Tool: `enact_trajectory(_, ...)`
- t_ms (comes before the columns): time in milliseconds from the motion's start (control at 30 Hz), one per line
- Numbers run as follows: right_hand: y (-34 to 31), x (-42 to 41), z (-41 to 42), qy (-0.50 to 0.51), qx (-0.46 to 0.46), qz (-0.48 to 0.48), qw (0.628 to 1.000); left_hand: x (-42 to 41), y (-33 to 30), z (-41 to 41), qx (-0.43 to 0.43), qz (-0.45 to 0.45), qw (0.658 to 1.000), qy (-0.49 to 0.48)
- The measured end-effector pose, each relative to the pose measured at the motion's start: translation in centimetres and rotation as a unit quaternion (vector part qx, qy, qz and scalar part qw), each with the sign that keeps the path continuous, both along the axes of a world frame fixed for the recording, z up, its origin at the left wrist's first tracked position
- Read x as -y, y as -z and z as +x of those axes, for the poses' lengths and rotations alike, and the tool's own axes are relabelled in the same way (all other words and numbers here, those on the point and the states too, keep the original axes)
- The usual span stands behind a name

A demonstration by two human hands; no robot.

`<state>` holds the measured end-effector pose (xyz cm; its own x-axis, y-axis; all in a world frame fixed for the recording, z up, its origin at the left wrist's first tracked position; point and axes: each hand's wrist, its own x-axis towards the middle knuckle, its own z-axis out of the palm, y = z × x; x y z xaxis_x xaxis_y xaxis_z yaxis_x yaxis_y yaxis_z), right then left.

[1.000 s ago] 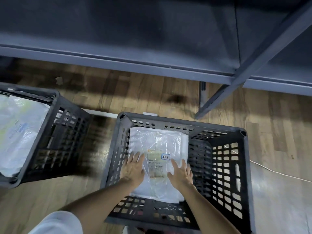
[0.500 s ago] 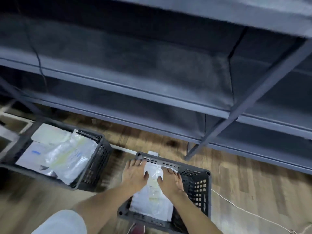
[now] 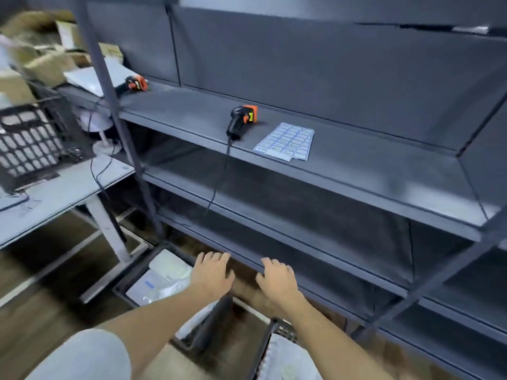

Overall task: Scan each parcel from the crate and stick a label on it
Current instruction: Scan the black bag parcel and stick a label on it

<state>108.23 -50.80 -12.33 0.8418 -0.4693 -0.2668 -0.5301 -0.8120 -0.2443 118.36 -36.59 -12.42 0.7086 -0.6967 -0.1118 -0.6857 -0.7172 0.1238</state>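
Both hands empty; parcels below left.

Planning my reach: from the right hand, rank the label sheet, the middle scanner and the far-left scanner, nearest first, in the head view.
From the right hand:
1. Label sheet, shelf above.
2. Middle scanner, just left of the sheet.
3. Far-left scanner, shelf's left end.

grey metal shelving | white table left | cardboard boxes | wooden floor

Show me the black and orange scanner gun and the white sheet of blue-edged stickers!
Black and orange scanner gun [image 3: 241,119], head view, on its body.
White sheet of blue-edged stickers [image 3: 286,141], head view, on its middle.
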Motion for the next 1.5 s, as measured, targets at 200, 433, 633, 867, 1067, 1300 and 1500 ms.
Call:
enact_trajectory(200,-4.9,-6.6,7.4,-0.011,0.034,-0.047,0.998,-8.4,-4.4,7.4,0.037,-0.033,0.999,-0.013)
enact_trajectory(433,-6.8,-15.3,13.8,0.018,0.016,-0.045,0.999,-18.8,-8.3,16.1,0.030,-0.060,0.998,0.005)
enact_trajectory(633,-7.1,-19.3,17.4,0.036,0.006,-0.037,0.999,-24.1,-9.6,20.5,0.023,-0.075,0.997,0.003)
enact_trajectory(867,-6.9,-19.8,20.2,0.051,0.001,-0.028,0.998,-22.9,-9.0,23.3,-0.001,-0.058,0.997,0.048)
enact_trajectory(1067,-6.7,-16.9,24.8,0.069,-0.003,-0.026,0.997,-18.7,-8.2,27.3,0.000,-0.054,0.995,0.081)
enact_trajectory(1300,-6.9,-12.1,30.6,0.081,-0.003,-0.035,0.996,-12.5,-9.2,33.8,0.015,-0.074,0.993,0.095)
enact_trajectory(1500,-7.2,-9.2,34.0,0.091,-0.007,-0.057,0.994,-8.9,-9.4,38.3,0.005,-0.071,0.989,0.126)
